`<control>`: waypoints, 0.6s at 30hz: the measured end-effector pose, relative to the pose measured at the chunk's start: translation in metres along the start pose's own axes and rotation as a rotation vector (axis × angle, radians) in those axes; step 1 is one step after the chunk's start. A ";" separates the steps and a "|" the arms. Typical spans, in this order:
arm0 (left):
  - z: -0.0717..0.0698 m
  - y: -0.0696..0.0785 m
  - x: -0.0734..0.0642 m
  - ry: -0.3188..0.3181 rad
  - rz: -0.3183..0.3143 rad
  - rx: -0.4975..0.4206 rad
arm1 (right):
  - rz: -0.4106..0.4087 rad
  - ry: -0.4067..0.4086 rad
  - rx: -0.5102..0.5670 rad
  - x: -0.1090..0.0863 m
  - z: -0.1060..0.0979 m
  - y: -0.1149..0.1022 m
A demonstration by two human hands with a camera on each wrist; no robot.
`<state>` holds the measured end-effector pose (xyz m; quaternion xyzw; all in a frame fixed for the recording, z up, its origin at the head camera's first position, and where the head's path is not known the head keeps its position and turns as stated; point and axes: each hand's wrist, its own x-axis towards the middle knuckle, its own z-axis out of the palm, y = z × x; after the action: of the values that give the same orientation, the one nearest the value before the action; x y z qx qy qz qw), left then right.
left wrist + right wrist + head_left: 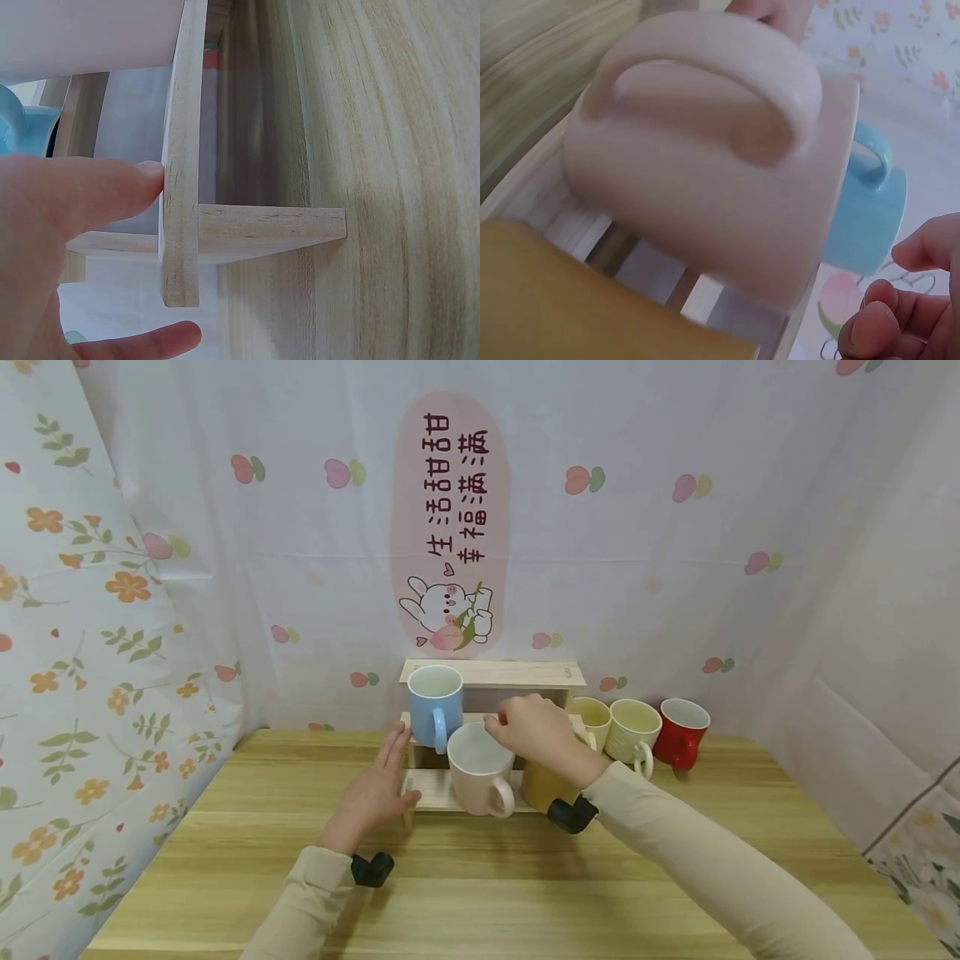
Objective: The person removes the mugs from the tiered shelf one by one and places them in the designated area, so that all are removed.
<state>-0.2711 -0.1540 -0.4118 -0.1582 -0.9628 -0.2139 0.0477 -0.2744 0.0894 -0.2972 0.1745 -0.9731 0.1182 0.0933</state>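
My left hand point(372, 797) is at the left end of a small tiered wooden rack point(431, 792). Its thumb point(124, 191) touches the lower shelf board, and the fingers reach straight up toward the middle shelf. A pale pink mug point(480, 772) stands on the lower shelf, handle to the front. Beside it a mustard-yellow mug point(542, 787) is partly hidden by my right arm. Above these two mugs hovers my right hand point(542, 731), fingers loosely bent and holding nothing. The light blue mug point(435, 706) sits on the middle shelf's left part.
Right of the rack on the wooden table point(465, 893) stand a light yellow mug point(594, 714), a cream mug point(632, 733) and a red mug point(681, 733). The rack's top board point(495, 673) runs behind the mugs. A printed curtain point(637, 568) hangs at the back.
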 end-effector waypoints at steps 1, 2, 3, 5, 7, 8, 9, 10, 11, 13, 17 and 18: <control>0.000 0.000 0.000 0.003 -0.001 -0.001 | 0.002 -0.005 -0.002 0.002 0.001 -0.002; 0.000 -0.001 -0.001 0.007 0.000 -0.002 | 0.005 -0.009 -0.007 0.003 0.001 -0.005; 0.000 -0.002 -0.001 0.010 0.002 -0.004 | 0.007 -0.012 -0.008 0.004 0.001 -0.007; 0.000 -0.002 -0.001 0.013 0.008 -0.004 | 0.019 -0.020 -0.003 0.007 0.002 -0.010; 0.000 -0.001 -0.001 0.011 0.009 -0.003 | 0.024 -0.025 0.001 0.010 0.002 -0.014; 0.000 -0.001 -0.001 0.009 0.010 -0.003 | 0.023 -0.030 0.005 0.011 0.001 -0.016; -0.001 -0.001 -0.001 0.007 0.009 -0.004 | 0.024 -0.035 0.012 0.013 0.001 -0.018; -0.001 -0.001 -0.001 0.007 0.009 -0.007 | 0.022 -0.038 0.015 0.014 0.001 -0.021; -0.001 -0.001 -0.001 0.006 0.009 -0.009 | 0.017 -0.037 0.020 0.016 0.002 -0.023; -0.001 -0.001 -0.001 0.008 0.010 -0.014 | 0.009 -0.042 0.032 0.019 0.002 -0.028; -0.002 0.000 -0.002 0.012 0.015 -0.025 | -0.013 -0.058 0.051 0.023 0.007 -0.038; -0.001 0.000 -0.003 0.011 0.012 -0.027 | -0.020 -0.066 0.055 0.024 0.008 -0.040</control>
<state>-0.2685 -0.1553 -0.4110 -0.1636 -0.9585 -0.2277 0.0522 -0.2834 0.0433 -0.2919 0.1904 -0.9702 0.1381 0.0577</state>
